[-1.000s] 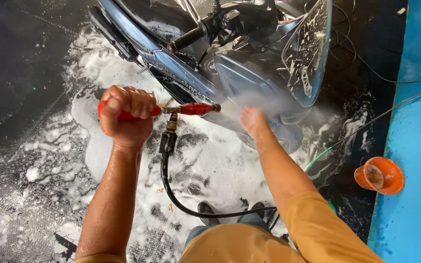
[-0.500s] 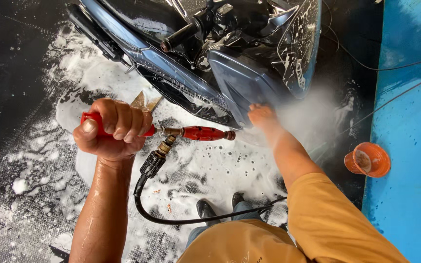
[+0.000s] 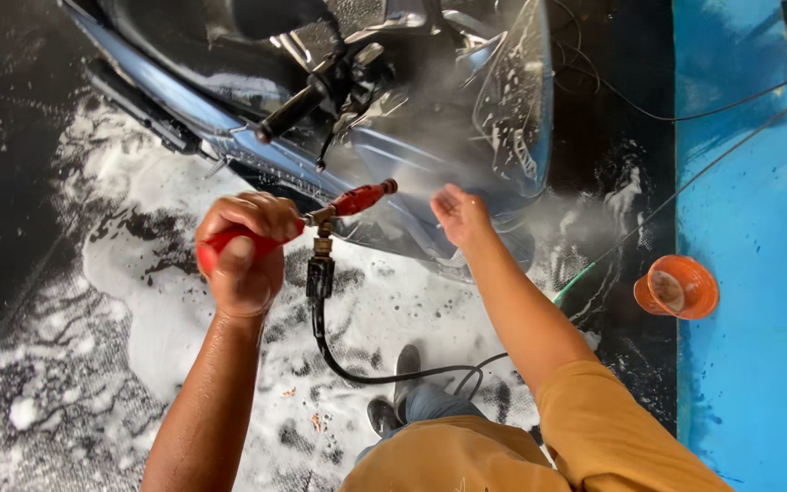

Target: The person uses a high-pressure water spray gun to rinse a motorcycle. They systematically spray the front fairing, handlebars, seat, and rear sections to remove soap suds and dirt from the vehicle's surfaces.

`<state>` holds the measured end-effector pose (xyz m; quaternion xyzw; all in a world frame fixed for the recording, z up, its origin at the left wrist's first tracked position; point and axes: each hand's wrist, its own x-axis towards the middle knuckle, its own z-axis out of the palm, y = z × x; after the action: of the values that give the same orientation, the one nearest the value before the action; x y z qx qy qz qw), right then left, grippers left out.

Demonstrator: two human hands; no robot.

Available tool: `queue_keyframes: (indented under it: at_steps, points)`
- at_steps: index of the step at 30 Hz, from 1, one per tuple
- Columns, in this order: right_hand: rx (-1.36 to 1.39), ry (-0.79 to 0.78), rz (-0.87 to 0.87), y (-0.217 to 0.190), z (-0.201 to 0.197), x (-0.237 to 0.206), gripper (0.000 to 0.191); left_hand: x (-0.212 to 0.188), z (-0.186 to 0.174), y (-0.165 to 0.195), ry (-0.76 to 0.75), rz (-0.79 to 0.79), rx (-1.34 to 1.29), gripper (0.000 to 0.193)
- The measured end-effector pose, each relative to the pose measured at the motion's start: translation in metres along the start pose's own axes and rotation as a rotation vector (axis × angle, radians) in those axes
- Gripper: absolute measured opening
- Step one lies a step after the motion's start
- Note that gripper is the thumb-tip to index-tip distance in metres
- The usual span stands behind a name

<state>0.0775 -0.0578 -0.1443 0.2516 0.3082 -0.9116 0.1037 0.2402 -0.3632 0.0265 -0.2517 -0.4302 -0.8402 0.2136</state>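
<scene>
Head view: my left hand [image 3: 246, 253] squeezes the red spray gun [image 3: 307, 221], its black hose [image 3: 357, 364] hanging down. My right hand [image 3: 460, 212] is open, empty, beside the soapy blue scooter [image 3: 412, 137]. Foam [image 3: 166, 301] covers the floor.

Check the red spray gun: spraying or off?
Spraying. A pale mist fans from the red spray gun, gripped in the left hand, onto the scooter. The right hand is open in the mist.

No packages, labels, signs or screens visible anywhere in view.
</scene>
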Motion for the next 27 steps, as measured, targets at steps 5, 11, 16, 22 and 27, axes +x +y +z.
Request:
queue_keyframes:
  at_steps: [5,11,16,22,27]
  points:
    - [-0.178,-0.045,-0.119,-0.017,0.04,0.007,0.024,0.044,-0.002,-0.043,0.221,0.005,-0.059,0.022]
    - [-0.263,-0.153,-0.251,-0.027,0.054,0.038,0.027,0.063,-0.015,-0.087,0.414,-0.077,-0.273,0.017]
    - [0.001,-0.255,-0.169,-0.024,0.049,0.064,0.023,0.057,-0.044,-0.114,0.434,-0.166,-0.293,0.016]
    - [-0.156,-0.073,0.029,0.001,0.068,0.059,0.017,0.072,-0.076,-0.139,0.355,-0.251,-0.289,0.026]
    - [-0.059,-0.202,0.045,0.016,0.095,0.056,0.019,0.086,-0.094,-0.152,0.243,-0.347,-0.291,0.04]
